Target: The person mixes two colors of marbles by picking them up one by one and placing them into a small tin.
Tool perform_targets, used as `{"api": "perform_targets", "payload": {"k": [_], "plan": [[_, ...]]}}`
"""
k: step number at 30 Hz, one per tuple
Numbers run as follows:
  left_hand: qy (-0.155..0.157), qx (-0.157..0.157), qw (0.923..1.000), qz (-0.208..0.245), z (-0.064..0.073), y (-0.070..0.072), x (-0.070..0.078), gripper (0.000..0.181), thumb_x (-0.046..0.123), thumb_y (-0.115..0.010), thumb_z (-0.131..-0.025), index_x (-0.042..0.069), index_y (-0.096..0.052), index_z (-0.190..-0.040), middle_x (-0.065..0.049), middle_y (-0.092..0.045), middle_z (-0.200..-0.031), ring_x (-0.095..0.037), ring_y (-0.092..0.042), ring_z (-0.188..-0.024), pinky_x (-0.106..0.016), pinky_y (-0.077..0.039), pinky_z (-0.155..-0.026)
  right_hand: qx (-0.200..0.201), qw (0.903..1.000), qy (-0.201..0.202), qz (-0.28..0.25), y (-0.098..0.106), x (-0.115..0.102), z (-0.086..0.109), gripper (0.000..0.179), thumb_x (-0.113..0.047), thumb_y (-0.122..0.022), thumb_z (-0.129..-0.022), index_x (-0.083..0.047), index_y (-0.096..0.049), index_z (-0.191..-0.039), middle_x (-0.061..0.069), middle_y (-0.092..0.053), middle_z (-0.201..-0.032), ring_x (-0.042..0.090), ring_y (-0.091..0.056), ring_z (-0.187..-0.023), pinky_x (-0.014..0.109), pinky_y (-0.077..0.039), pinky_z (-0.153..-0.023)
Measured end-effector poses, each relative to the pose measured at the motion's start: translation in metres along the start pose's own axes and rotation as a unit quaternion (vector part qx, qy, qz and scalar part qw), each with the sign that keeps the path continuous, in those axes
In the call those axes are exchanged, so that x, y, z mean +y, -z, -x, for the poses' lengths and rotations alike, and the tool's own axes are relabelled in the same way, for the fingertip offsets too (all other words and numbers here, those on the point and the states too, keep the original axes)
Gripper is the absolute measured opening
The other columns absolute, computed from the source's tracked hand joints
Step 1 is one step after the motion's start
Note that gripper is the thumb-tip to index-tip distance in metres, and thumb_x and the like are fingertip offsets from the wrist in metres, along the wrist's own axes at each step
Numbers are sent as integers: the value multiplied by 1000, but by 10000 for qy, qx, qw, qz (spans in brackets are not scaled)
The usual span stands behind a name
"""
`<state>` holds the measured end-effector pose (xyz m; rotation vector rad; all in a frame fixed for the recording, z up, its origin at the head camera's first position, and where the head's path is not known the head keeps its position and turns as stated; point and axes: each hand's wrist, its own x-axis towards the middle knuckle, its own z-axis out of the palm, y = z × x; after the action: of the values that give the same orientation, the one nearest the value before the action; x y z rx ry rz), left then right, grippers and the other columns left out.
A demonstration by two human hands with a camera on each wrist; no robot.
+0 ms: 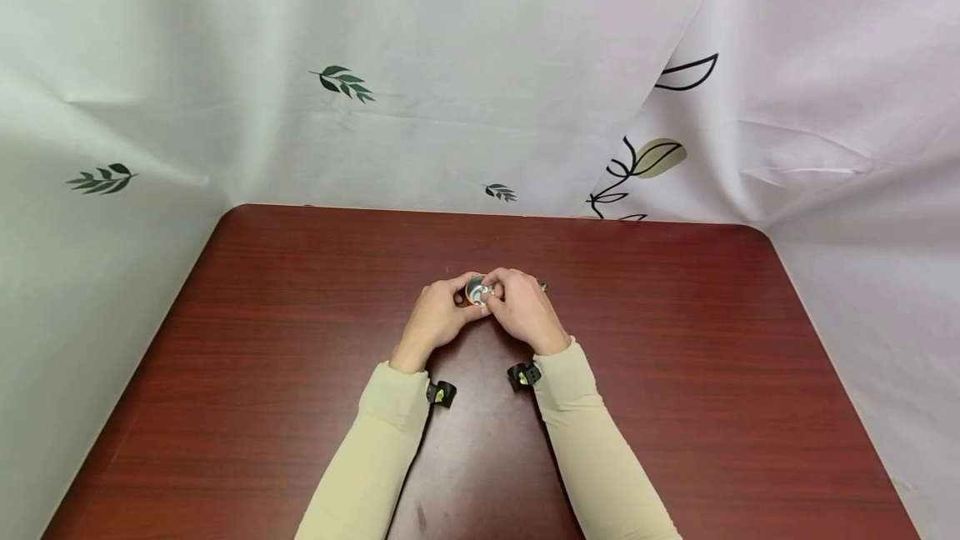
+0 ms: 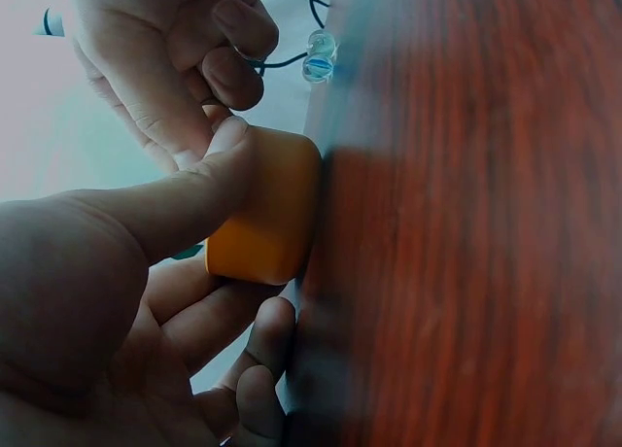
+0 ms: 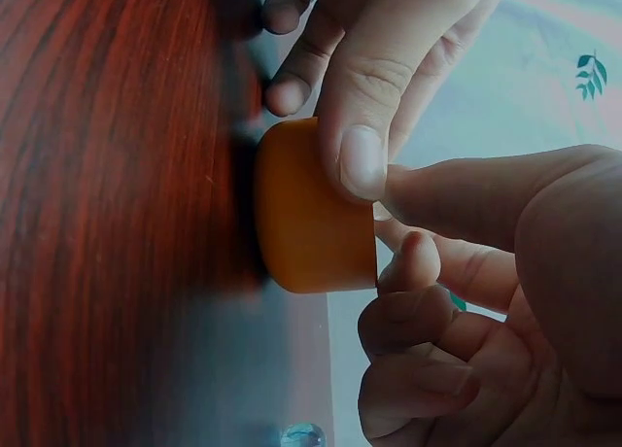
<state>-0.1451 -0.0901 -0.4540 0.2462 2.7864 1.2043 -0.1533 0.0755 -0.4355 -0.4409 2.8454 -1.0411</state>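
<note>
A small orange cup [image 2: 277,199] with a silvery inside stands on the table. My left hand [image 1: 435,315] holds it, the thumb on the near side and fingers on the far side. At the cup's mouth, my right hand [image 1: 522,302] has its thumb and index finger together, pinching what looks like a small clear glass marble, mostly hidden by the fingertips. The right hand's other fingers [image 3: 413,360] are curled beside the rim. Shiny shapes show inside the cup in the head view, too small to make out. Clear glass marbles [image 2: 319,58] lie on the table just beyond the right hand.
The reddish-brown wooden table [image 1: 675,373] has rounded far corners. A white curtain [image 1: 465,65] printed with leaves hangs around its back and sides. Black wrist cameras [image 1: 442,394] are strapped over the pale sleeves [image 1: 382,448].
</note>
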Motion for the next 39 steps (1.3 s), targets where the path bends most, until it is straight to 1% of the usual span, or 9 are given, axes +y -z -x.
{"api": "perform_targets", "payload": {"k": [9, 22, 30, 33, 39], "plan": [[14, -5, 10000, -8, 0, 0, 0, 45, 32, -81, -88, 24, -69, -130, 0, -68, -85, -16, -56, -74, -34, -44, -72, 4, 10000, -44, 38, 2, 2, 0, 13, -12, -67, -95, -7, -71, -107, 0, -57, -81, 15, -52, -69, 31, -44, -65], [86, 1, 10000, -41, -1, -1, 1, 48, 34, -81, -87, 27, -68, -132, -3, -73, -102, -20, -60, -83, -39, -46, -78, 60, 10000, -6, 43, 6, 4, 1, 14, -14, -66, -97, -6, -70, -108, 0, -57, -82, 16, -52, -71, 32, -44, -68], [126, -12, 9999, -43, -1, -1, 1, 48, 34, -81, -87, 26, -68, -133, -5, -73, -106, -22, -60, -86, -41, -46, -80, 132, 9999, -56, 67, 7, 6, 3, 12, -15, -68, -97, -8, -70, -106, 0, -57, -81, 16, -52, -71, 32, -44, -67], [124, -6, 9999, -59, -1, -1, 1, 49, 34, -81, -87, 25, -68, -133, -4, -73, -105, -21, -60, -85, -40, -46, -80, 133, 9999, -97, 52, 9, 6, 4, 12, -15, -68, -97, -8, -70, -107, 0, -57, -81, 16, -51, -70, 32, -43, -67], [138, -16, 9999, -58, -1, -1, 2, 49, 34, -82, -87, 24, -68, -133, -3, -71, -95, -19, -58, -80, -36, -45, -75, 102, 9998, -152, 55, 12, 8, 7, 15, -15, -68, -97, -8, -70, -110, 1, -56, -81, 17, -51, -69, 33, -43, -66]]}}
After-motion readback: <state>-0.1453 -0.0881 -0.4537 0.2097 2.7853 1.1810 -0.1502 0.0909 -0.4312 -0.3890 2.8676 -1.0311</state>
